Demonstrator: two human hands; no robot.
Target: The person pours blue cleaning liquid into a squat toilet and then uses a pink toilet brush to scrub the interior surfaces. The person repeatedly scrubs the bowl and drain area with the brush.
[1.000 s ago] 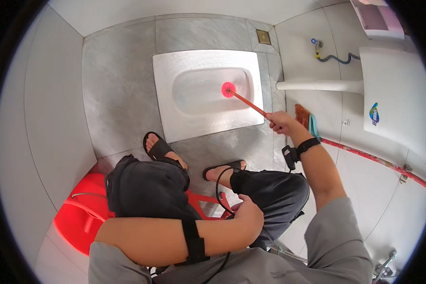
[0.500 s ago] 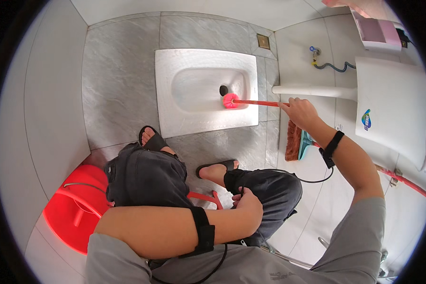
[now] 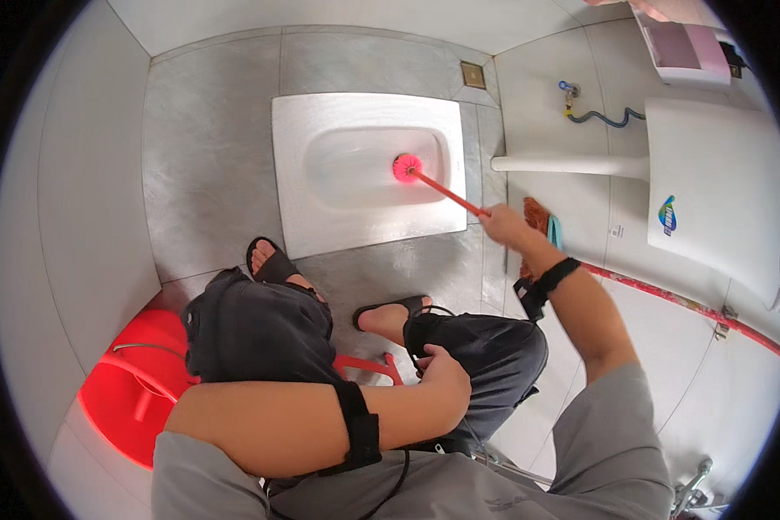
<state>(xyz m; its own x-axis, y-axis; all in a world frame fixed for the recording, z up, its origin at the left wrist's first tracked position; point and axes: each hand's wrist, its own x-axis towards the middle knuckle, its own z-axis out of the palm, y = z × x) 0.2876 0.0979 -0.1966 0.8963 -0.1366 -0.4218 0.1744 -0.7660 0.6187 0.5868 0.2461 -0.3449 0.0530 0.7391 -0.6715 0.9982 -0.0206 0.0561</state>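
One right grip (image 3: 505, 227), fingers wrapped and pressed together, holds my brush (image 3: 449, 192) by the end of its thin red handle; whatever part lies inside the fist is hidden. I judge the whole thing light, so the wrist should manage it without much arm. Handle looks straight and stiff, probably plastic, and I would expect it to pass a push on without bending much. If it is wet it may turn in my palm, so a full wrap far from the bristles seems the place to take hold: good reach, though with less control over the tip. Sliding down toward the middle would probably steady it.

Outward along the stick, the round pink-red bristle head (image 3: 405, 161) is down in the basin of the white squat pan (image 3: 342, 236), toward its right end. Bristles look soft and springy, likely to give before they scratch; the glazed pan is hard and, I think, slick, so the head may skid.

My left grip (image 3: 445, 379) lies curled over my right thigh beside a black cable; I cannot tell whether it pinches anything. Farther off, a brown-bristled broom (image 3: 536, 215) is near the right wall, and a red bucket (image 3: 104, 394) sits at my left
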